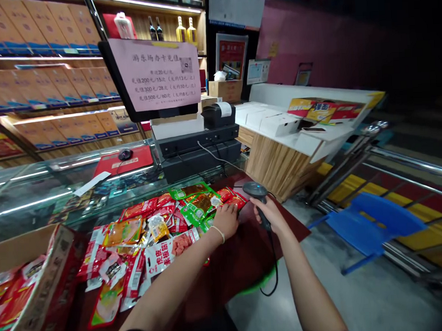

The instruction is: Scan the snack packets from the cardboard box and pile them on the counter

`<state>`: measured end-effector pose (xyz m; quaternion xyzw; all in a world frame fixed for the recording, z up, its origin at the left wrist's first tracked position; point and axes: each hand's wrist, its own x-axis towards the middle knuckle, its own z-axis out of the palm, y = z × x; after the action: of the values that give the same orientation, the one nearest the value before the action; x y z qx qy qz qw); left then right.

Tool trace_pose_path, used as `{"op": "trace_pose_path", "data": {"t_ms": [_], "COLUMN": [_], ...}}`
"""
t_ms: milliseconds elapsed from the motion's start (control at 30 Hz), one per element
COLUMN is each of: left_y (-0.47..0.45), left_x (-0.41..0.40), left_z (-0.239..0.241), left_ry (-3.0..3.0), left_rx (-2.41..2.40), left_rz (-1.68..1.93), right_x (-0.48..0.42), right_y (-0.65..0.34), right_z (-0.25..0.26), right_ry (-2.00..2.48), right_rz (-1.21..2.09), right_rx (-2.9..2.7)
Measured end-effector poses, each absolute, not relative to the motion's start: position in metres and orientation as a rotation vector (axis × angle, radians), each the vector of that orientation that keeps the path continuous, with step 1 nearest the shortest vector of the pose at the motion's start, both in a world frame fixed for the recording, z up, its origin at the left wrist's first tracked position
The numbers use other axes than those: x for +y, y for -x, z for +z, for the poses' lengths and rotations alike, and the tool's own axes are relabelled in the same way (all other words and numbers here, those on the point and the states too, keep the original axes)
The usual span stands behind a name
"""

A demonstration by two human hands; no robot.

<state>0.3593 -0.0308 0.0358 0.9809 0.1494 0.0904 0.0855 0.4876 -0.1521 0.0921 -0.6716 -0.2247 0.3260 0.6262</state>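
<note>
My right hand (270, 213) is closed around the handle of a black barcode scanner (255, 189), its head pointing toward the packets and a cable hanging below it. My left hand (227, 220), with a pale band at the wrist, rests with its fingers laid over the right end of a pile of snack packets. Red packets (234, 197) lie just beyond its fingertips. Green packets (201, 205) are beside it, and a white-and-red packet (172, 250) lies nearer me. The undersides of the left fingers are hidden.
An open cardboard box (51, 273) of more packets stands at left on the dark red counter (227, 279). Behind are a monitor with a pink notice (160, 75), a receipt printer (220, 115) and a mouse (125, 154). A blue chair (368, 224) stands by a metal railing at right.
</note>
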Motion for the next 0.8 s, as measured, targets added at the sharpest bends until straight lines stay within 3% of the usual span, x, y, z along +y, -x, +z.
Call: {"op": "trace_pose_path", "data": {"t_ms": [133,367,800], "left_y": [-0.350,-0.293,-0.072], "left_x": [-0.024,0.015,0.056], "left_z": [0.041,0.072,0.177], "left_ry": [-2.853,-2.815,-2.646], "left_rx": [0.421,0.473,1.064], "left_rz": [0.300,0.657,0.992], "right_x": [-0.153,-0.135,-0.019], "right_y": [-0.485,-0.457,-0.305], "right_z": [0.096,0.115,0.163], "right_ry": [1.536,1.456,1.218], "right_rz": [0.753,0.808,1.172], "right_rx": [-0.504,-0.593,-0.938]}}
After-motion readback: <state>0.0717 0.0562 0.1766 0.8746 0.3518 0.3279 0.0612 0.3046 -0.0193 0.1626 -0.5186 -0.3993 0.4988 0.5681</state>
